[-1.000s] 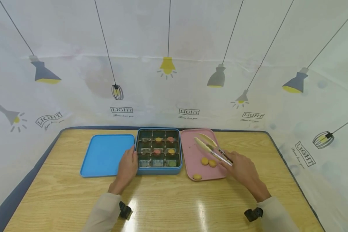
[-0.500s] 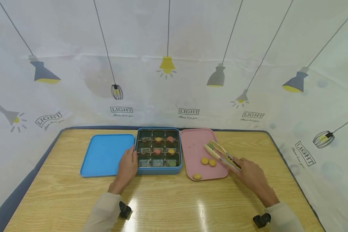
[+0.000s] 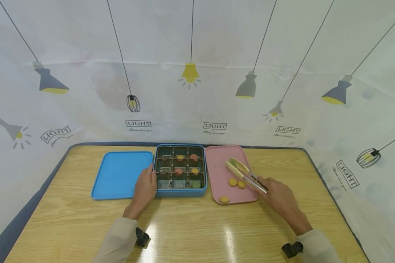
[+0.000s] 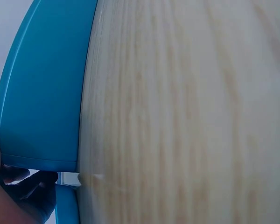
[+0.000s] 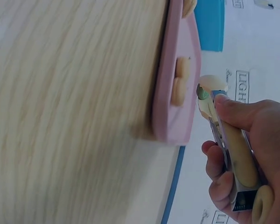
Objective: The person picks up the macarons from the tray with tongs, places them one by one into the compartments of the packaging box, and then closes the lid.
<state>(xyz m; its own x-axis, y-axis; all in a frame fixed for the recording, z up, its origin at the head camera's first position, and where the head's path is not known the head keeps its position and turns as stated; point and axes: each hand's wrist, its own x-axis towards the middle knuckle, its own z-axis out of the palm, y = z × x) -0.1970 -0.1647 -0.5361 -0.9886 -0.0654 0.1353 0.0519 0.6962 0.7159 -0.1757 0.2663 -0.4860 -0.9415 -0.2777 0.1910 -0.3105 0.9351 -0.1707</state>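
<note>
My right hand grips a pair of tongs with metal arms and cream-coloured tips. Between the tips sits a green macaron, held above the pink tray. Several macarons lie in the divided blue box: yellow, pink and a green one in the near right compartment. My left hand holds the box's left wall, thumb at the rim and fingers along the outer side. In the left wrist view those fingers are dark and partly hidden behind the box corner.
Yellowish macarons lie on the pink tray, one by its near edge. A flat blue lid lies left of the box. All stand on a wooden table before a lamp-printed cloth.
The tongs drew back to the right, bringing their tips around the green macaron, then moved left and slightly up with it. My left hand has stayed at the box.
</note>
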